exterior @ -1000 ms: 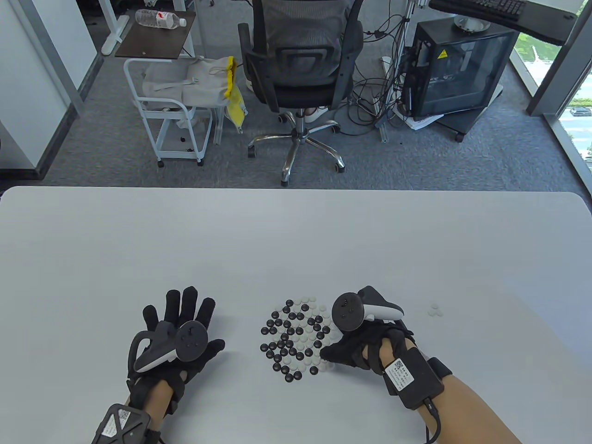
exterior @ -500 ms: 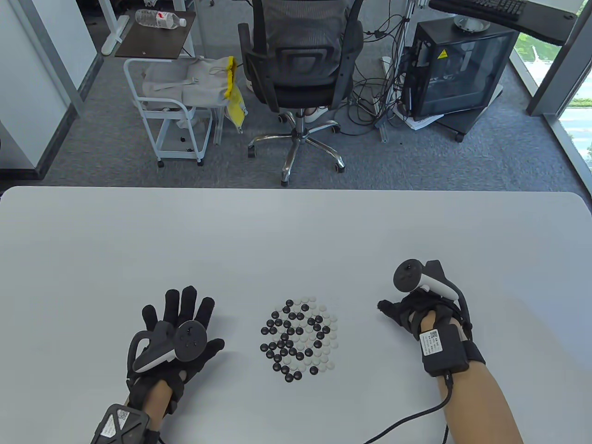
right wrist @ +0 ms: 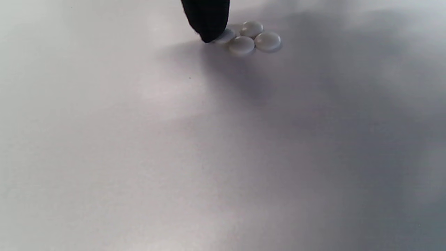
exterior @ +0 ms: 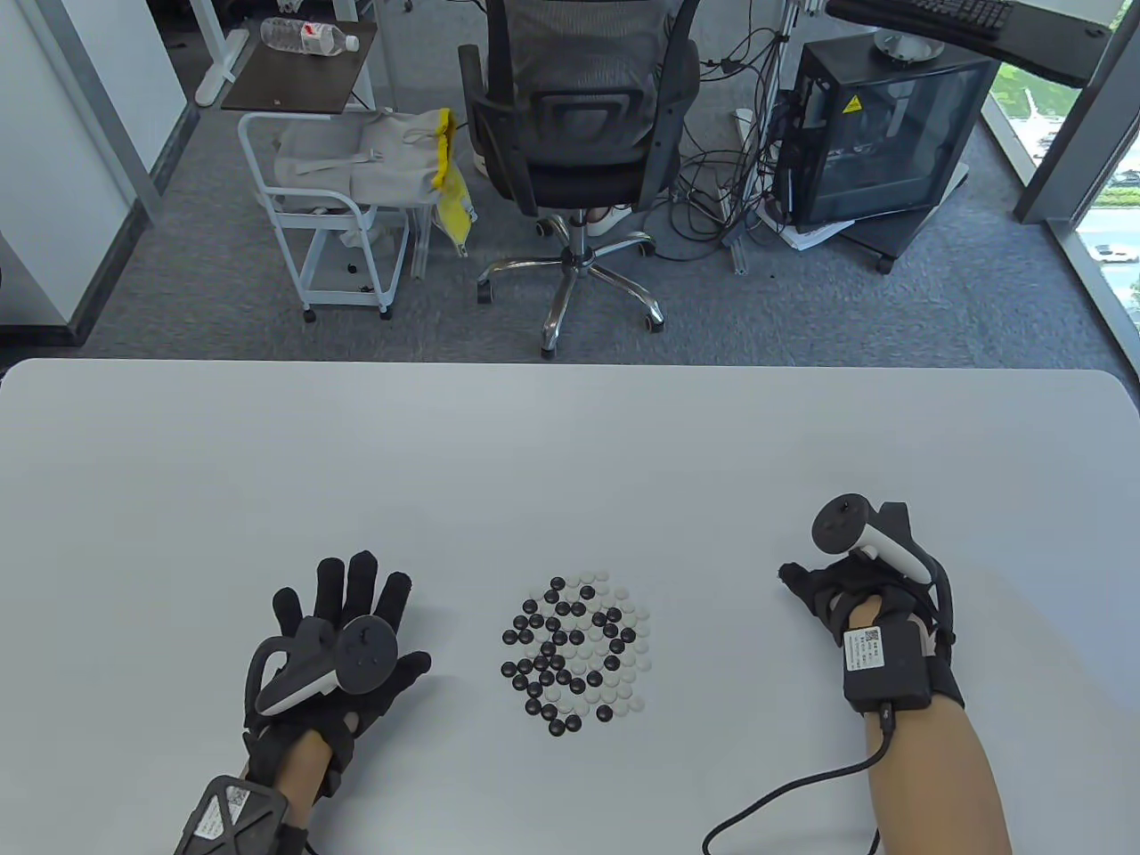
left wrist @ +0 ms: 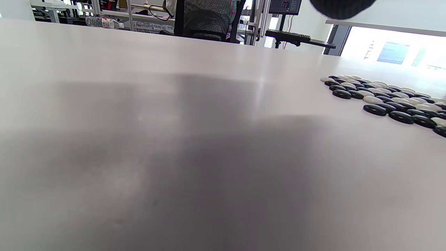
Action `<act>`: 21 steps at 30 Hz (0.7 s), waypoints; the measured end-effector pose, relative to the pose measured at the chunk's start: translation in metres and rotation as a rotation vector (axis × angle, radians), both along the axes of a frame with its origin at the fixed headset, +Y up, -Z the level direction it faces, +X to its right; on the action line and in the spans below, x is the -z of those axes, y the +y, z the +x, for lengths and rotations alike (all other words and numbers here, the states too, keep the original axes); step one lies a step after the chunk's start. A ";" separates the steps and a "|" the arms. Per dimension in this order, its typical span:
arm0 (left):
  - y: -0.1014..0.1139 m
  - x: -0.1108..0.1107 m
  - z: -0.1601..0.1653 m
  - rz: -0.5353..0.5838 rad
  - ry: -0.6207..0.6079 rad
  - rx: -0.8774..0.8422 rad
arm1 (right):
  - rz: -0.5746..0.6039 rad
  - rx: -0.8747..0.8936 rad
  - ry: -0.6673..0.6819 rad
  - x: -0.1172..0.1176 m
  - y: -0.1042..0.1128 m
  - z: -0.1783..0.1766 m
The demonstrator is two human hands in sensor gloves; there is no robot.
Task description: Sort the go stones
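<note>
On the near half of the white table (exterior: 570, 445) lies a round heap of mixed black and white stones (exterior: 576, 653), packed close together, between the two gloved hands. Left of it, the left hand (exterior: 343, 641) rests flat on the tabletop, fingers straight and spread, holding nothing; it is well apart from the heap. Its wrist view shows only bare tabletop with the heap off to the right.

Right of the heap, and well apart from it, the right hand (exterior: 842, 592) sits low over the table with its fingers bent downward under the tracker. From above, the hand covers whatever is beneath it. The right wrist view shows more: a small group of white stones (right wrist: 256, 38) lies on the table, three of them touching one another, and one black fingertip (right wrist: 208, 19) comes down onto a fourth white stone (right wrist: 224, 36) at the left edge of that group. Whether a thumb also pinches that stone or the finger only presses on it cannot be told, since only one fingertip shows.

Beyond the table's far edge stand an office chair (exterior: 579, 116), a white cart (exterior: 325, 196) and a dark computer case (exterior: 877, 134).
</note>
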State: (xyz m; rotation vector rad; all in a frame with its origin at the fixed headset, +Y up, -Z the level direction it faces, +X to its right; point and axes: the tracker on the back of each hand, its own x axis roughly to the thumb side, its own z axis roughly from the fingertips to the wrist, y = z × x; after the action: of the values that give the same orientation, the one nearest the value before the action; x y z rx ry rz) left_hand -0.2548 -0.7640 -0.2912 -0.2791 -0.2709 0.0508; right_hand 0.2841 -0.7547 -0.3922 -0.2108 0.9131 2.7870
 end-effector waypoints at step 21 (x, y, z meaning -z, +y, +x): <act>0.000 0.001 0.000 0.000 -0.001 0.005 | -0.108 0.226 0.588 -0.037 0.017 -0.147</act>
State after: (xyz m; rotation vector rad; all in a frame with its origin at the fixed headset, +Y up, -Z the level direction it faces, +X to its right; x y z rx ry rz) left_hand -0.2546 -0.7637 -0.2917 -0.2799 -0.2714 0.0454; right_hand 0.1367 -0.7374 -0.3548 0.6877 1.1196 2.6153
